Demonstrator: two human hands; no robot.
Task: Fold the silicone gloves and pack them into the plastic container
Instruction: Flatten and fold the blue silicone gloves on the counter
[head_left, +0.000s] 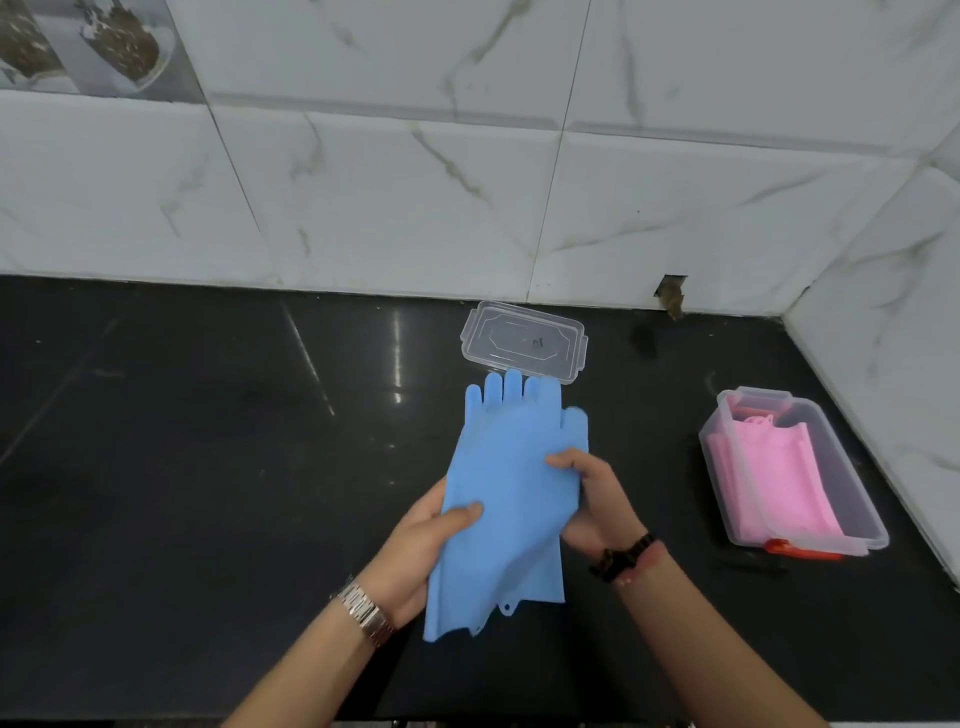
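Blue silicone gloves (511, 467), laid one on the other, are held flat above the black counter, fingers pointing away toward the wall. My left hand (423, 540) grips their left edge with the thumb on top. My right hand (597, 499) holds the right edge, fingers pressed onto the glove. A clear plastic container (852, 499) stands to the right with folded pink gloves (779, 478) inside. Its clear lid (522, 340) lies flat just beyond the blue fingertips.
The black counter (208, 467) runs to a marble-tiled wall at the back and on the right. A small red item (789, 548) peeks out at the container's near end. A hole in the wall tile (672, 296) sits behind the lid.
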